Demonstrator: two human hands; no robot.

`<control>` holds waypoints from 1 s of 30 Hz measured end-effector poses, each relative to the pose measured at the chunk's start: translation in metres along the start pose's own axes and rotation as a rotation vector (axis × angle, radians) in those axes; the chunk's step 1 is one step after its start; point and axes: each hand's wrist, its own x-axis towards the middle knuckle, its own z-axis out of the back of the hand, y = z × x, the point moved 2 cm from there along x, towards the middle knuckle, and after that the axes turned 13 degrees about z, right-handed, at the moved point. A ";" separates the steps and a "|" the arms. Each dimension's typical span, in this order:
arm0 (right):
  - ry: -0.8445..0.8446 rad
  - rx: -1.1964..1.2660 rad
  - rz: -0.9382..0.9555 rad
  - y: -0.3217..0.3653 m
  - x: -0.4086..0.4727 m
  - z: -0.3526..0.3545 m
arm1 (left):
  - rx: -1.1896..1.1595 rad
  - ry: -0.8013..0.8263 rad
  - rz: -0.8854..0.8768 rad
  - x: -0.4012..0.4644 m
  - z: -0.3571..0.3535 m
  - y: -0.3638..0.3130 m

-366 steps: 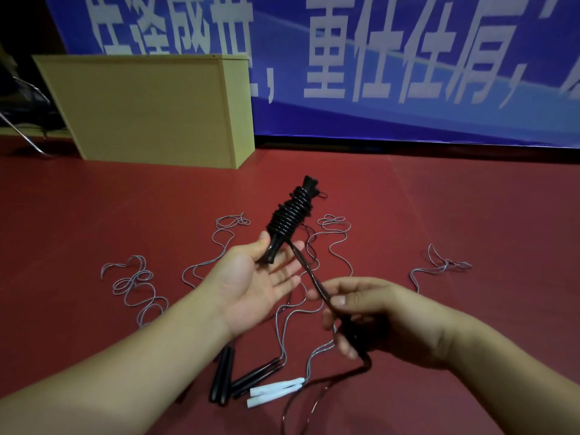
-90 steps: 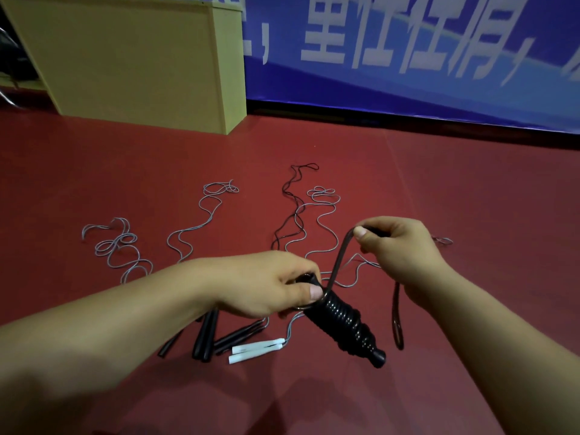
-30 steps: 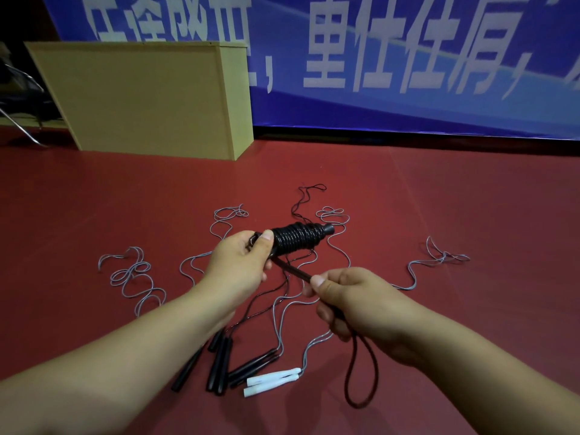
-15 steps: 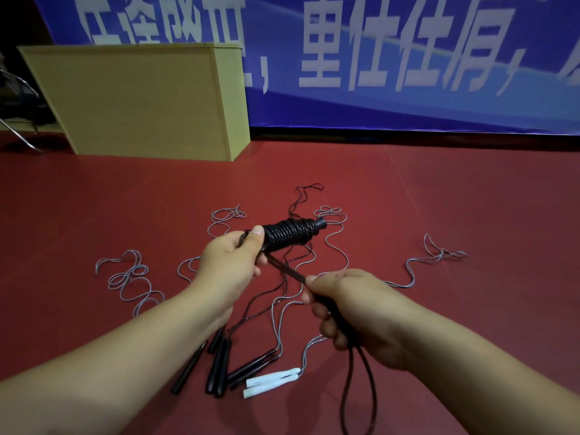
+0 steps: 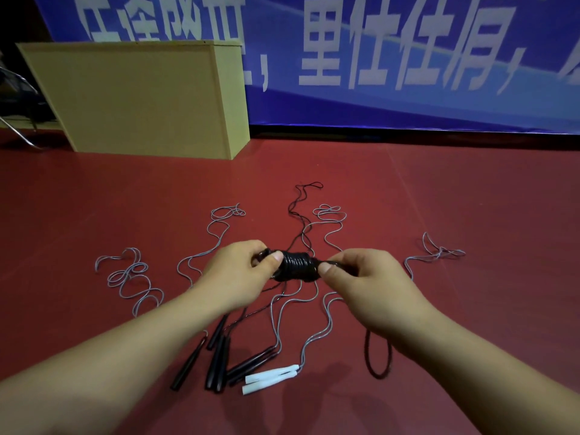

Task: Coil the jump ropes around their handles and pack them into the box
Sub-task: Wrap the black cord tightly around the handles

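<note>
- Left hand point(image 5: 238, 274) is what I am gripping one end of the black coiled bundle point(image 5: 296, 266) with, thumb pressing on the wraps; my right hand point(image 5: 361, 284) is pinching the other end, thumb on top.
- I am holding the bundle level above the red floor point(image 5: 470, 215), between both hands, with most of its cord sitting in tight turns around the handles.
- A dark loop of cord point(image 5: 378, 356) is hanging below my right wrist, so I am judging this rope nearly coiled but with a tail left to wind or tuck in.
- Several ropes are lying uncoiled on the floor: grey cords point(image 5: 131, 277) are snaking away to the left, centre and right, and one thin black cord point(image 5: 301, 208) is running away ahead.
- Their black handles point(image 5: 216, 359) and a pair of white handles point(image 5: 270, 379) are lying in a cluster near me.
- The wooden box point(image 5: 141, 98) is standing well apart at the far left; I cannot tell what is inside, and nothing I am holding is near it.
- By my reckoning the task is at an early stage: one rope almost wound, the rest waiting, packing not yet begun.
</note>
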 end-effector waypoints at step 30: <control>-0.277 0.623 -0.263 -0.006 0.016 0.003 | -1.216 0.457 0.413 -0.035 -0.001 -0.049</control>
